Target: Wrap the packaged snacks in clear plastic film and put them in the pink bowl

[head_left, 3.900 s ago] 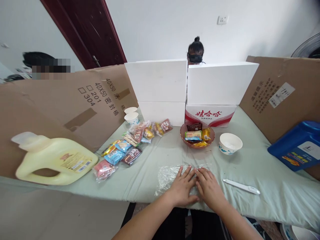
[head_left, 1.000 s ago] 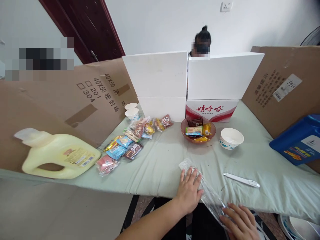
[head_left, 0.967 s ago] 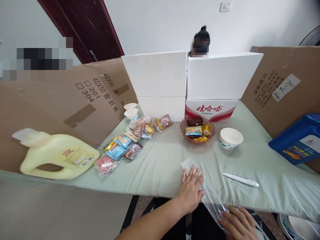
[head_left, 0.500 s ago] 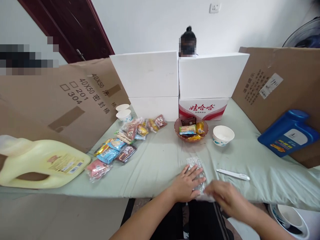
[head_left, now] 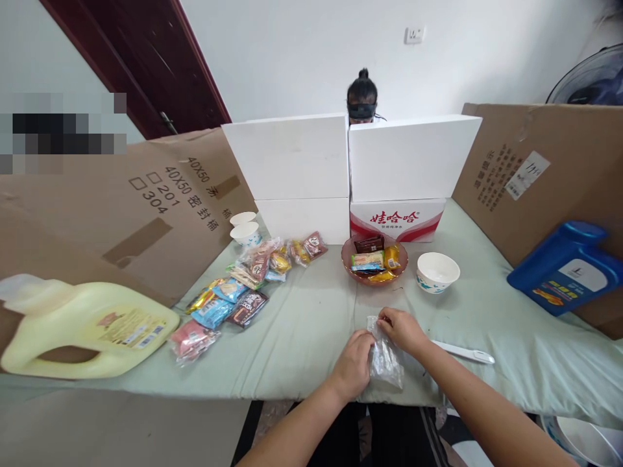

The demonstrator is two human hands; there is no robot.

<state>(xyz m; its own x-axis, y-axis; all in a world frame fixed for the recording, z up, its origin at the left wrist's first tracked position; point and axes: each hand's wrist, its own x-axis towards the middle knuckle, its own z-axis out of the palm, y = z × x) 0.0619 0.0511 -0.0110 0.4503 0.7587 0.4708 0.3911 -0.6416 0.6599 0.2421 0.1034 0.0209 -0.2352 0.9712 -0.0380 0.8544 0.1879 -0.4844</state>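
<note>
A crinkled clear sheet of bubble wrap (head_left: 387, 364) lies near the front edge of the cloth-covered table. My left hand (head_left: 354, 366) is closed, its curled fingers gripping the left edge of the sheet. At the far end of the wrap, my right hand (head_left: 403, 331) pinches the top edge between thumb and fingers. Whether the wrap encloses anything is hard to make out. To the right lies a white utility knife (head_left: 470, 353), partly hidden behind my right forearm. Beyond my hands stands a reddish glass bowl (head_left: 374, 279) with several wrapped snacks in it.
A white paper bowl (head_left: 438, 272) stands beside the glass bowl. Wrapped snacks (head_left: 248, 308) lie heaped at left, near a yellow jug (head_left: 92, 324). A blue bottle (head_left: 559, 269) is at right. White boxes (head_left: 302, 159) and cardboard (head_left: 540, 194) wall the table; a person (head_left: 363, 97) is behind.
My left hand has gone from lying flat on the wrap to gripping its left edge. My right hand has moved from the near end up to the far end.
</note>
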